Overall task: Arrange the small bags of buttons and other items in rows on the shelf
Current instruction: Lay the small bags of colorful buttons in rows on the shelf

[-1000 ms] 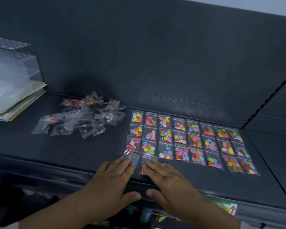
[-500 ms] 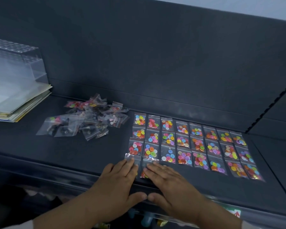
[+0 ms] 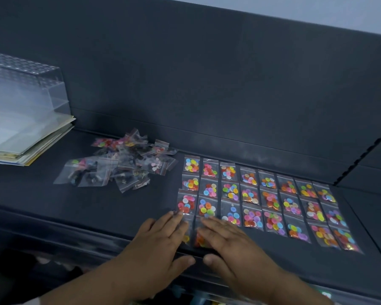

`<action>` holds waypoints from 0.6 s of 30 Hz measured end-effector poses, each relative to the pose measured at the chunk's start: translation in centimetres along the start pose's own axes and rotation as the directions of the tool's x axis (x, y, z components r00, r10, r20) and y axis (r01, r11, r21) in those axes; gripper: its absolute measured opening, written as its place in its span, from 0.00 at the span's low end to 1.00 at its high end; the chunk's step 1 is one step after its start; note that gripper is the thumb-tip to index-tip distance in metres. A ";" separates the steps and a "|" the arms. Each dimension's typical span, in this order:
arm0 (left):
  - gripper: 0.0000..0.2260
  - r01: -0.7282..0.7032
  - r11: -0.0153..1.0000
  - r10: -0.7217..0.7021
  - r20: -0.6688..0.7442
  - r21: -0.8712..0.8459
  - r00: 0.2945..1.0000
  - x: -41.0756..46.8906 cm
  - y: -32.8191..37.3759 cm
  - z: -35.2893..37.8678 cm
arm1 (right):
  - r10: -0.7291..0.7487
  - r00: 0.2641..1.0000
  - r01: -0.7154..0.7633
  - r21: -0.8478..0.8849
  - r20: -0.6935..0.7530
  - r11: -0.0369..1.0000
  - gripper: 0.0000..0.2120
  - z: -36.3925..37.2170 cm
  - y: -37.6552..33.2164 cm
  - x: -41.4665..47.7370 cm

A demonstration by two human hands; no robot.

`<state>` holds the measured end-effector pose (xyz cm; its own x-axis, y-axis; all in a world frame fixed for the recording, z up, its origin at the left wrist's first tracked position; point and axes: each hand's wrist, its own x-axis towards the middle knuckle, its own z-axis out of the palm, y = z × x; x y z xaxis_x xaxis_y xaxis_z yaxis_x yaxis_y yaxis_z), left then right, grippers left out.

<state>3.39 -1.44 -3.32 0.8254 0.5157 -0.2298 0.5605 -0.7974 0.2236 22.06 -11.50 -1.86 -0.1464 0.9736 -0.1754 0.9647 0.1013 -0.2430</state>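
Small clear bags of coloured buttons (image 3: 251,194) lie in neat rows on the dark shelf (image 3: 97,205), right of centre. Two more button bags (image 3: 196,237) sit at the near left end of the grid, partly covered by my hands. My left hand (image 3: 158,245) lies flat with straight fingers on the left one. Flat beside it, my right hand (image 3: 231,245) presses the right one. The thumbs nearly touch at the shelf's front edge. A loose pile of unsorted bags (image 3: 123,166) lies to the left.
A stack of papers under a clear plastic box (image 3: 22,111) sits at the far left of the shelf. The dark back panel (image 3: 207,84) rises behind. A notched upright (image 3: 361,155) bounds the shelf at the right. Bare shelf shows between pile and front edge.
Both hands stay flat on the two front bags and have shifted slightly; the thumbs came closer together. The camera view has moved a little; the rows have not changed.
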 end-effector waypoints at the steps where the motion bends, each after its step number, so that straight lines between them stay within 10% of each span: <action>1: 0.40 0.001 1.000 -0.001 -0.022 -0.001 1.000 0.0 -0.3 -0.4 | 0.002 1.000 -0.002 -0.009 -0.009 1.000 0.32 -0.3 -0.1 0.4; 18: 0.42 0.296 0.953 -0.276 -0.225 0.060 0.935 0.3 -15.1 -7.7 | -0.081 0.977 0.071 -0.060 -0.196 0.996 0.25 -4.2 -4.8 16.7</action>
<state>-4.31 13.15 0.50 0.6321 0.7723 -0.0637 0.7744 -0.6265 0.0883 15.96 5.11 0.40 -0.1786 0.9833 0.0349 0.9633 0.1820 -0.1973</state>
